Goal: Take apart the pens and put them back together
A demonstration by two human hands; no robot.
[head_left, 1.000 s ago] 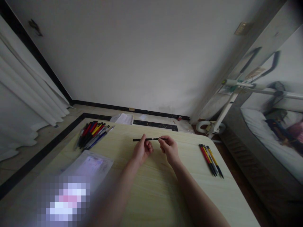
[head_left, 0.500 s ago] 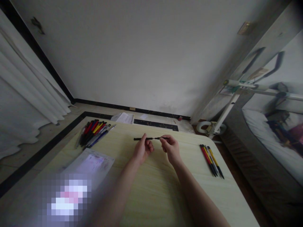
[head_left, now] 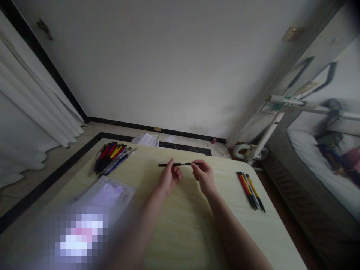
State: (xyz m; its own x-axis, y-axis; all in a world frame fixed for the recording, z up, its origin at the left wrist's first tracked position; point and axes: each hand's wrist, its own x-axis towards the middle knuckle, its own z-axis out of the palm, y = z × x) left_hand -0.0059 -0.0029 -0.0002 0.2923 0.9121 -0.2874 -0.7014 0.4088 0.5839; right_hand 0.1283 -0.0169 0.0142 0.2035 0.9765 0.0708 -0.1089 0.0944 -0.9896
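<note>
Both my hands hold a thin black pen (head_left: 164, 165) level above the middle of the pale wooden table (head_left: 180, 232). My left hand (head_left: 169, 177) pinches the pen's barrel, whose left end sticks out past my fingers. My right hand (head_left: 204, 175) pinches the pen's right end, with a thinner section showing between the two hands. Whether the pen is in one piece or two parts I cannot make out.
A heap of several red, yellow, black and blue pens (head_left: 110, 157) lies at the table's far left. Several pens (head_left: 251, 190) lie side by side at the right. A clear plastic bag (head_left: 108, 195) lies at the near left. Papers (head_left: 146, 140) lie on the floor beyond.
My right hand has shifted slightly to the right along the pen. The left hand and the pen stay where they were.
</note>
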